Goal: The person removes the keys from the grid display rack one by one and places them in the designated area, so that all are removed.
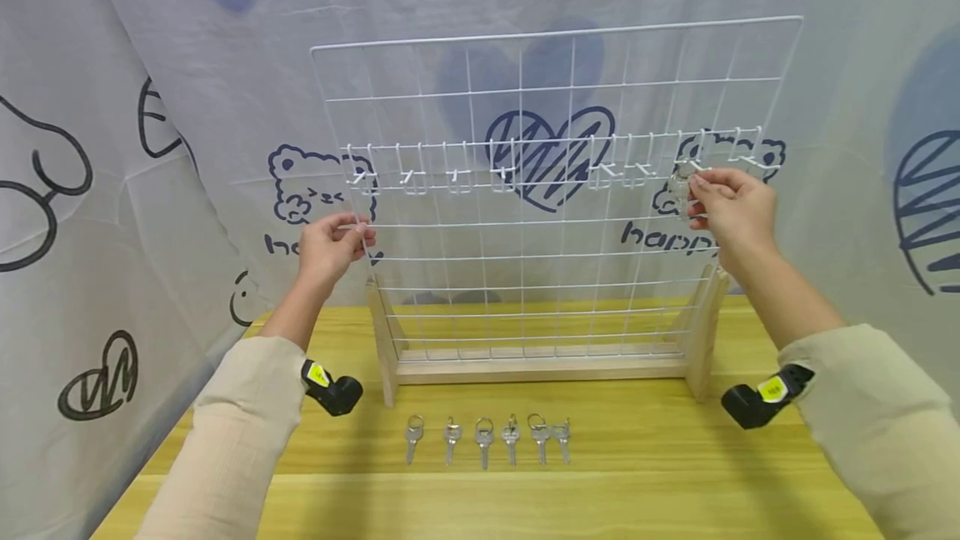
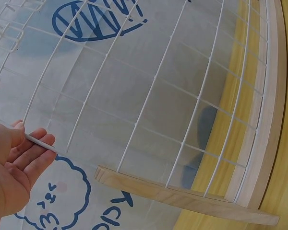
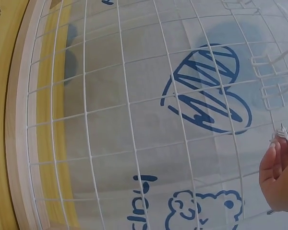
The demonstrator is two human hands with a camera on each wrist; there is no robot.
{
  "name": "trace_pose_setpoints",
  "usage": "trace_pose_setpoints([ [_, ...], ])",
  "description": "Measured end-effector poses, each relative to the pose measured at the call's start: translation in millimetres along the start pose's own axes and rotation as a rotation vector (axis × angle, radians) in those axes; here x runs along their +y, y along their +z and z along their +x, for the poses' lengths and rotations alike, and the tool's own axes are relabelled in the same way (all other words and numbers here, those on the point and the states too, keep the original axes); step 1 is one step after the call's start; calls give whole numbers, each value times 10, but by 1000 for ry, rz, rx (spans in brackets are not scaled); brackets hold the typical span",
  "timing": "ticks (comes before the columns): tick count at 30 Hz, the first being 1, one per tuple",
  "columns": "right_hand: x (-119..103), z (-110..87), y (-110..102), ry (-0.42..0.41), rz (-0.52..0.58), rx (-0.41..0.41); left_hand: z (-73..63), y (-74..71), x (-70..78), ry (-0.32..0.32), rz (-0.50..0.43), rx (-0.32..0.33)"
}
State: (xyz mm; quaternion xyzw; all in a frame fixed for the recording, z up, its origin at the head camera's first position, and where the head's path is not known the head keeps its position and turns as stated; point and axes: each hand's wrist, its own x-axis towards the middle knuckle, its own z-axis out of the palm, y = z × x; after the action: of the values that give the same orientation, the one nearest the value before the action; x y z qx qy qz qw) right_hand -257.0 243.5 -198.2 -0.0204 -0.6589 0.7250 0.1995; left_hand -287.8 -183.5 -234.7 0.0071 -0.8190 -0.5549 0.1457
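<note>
A white wire grid panel (image 1: pixel 547 223) stands upright in a wooden base (image 1: pixel 540 370), with a row of white hooks (image 1: pixel 454 176) across it. With thumb and fingers, my left hand (image 1: pixel 335 250) grips the panel's left edge wire, which crosses the fingers in the left wrist view. On the other side, my right hand (image 1: pixel 731 205) pinches a silver key (image 1: pixel 681 187) close by a hook at the right of the row. Fingers hide part of that key; its metal (image 3: pixel 282 132) shows at the fingertips in the right wrist view.
Several silver keys with rings (image 1: pixel 484 437) lie in a row on the yellow wood-grain table (image 1: pixel 480 502), in front of the base. Behind the panel hangs a pale curtain (image 1: pixel 225 148) with blue hearts and bear drawings. A wooden upright (image 1: pixel 707 336) supports each side.
</note>
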Motion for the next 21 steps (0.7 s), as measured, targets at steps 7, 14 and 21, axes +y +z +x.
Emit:
trace_pose_setpoints([
  [7, 25, 2, -23, -35, -28, -35, 4, -8, 4, -1, 6, -6],
  [14, 36, 8, -28, -67, -65, -114, -8, -16, 24, -4, 8, -11],
  [21, 61, -28, -42, -81, -22, -128, -15, -3, 19, -10, 0, -11],
])
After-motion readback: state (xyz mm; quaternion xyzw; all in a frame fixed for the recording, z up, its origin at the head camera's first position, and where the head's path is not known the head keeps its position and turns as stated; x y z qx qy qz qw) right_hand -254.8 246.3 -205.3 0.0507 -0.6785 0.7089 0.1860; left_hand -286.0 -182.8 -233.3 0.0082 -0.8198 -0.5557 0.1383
